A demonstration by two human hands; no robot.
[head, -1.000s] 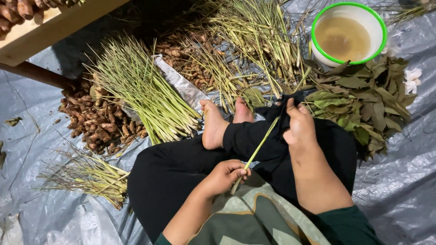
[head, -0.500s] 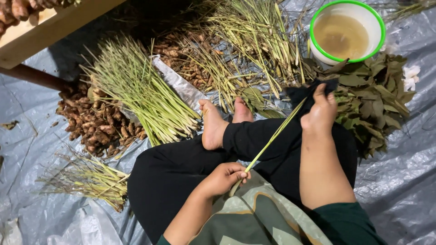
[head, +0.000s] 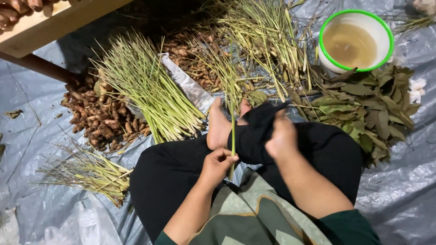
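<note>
I see a white bowl with a green rim (head: 355, 41) at top right, holding cloudy yellowish liquid, sitting on the grey plastic sheet (head: 399, 190) beside a pile of dried leaves (head: 372, 104). Left hand (head: 217, 164) has its grip pinched around a green lemongrass stalk (head: 233, 131), held upright over the lap in front of the bare feet (head: 225, 123). Right hand (head: 282, 136) sits just right of the stalk, fingers curled; blurred, so I can't tell whether its grip is on anything. Versus half a second ago: the stalk slanted up to the right hand near the leaves, now it stands vertical and the right hand has dropped back toward the knee. Trimmed stalk bundle (head: 145, 90) and brown roots (head: 97, 118) lie at left. Wooden plank (head: 54, 27) is cut off at the top edge.
</note>
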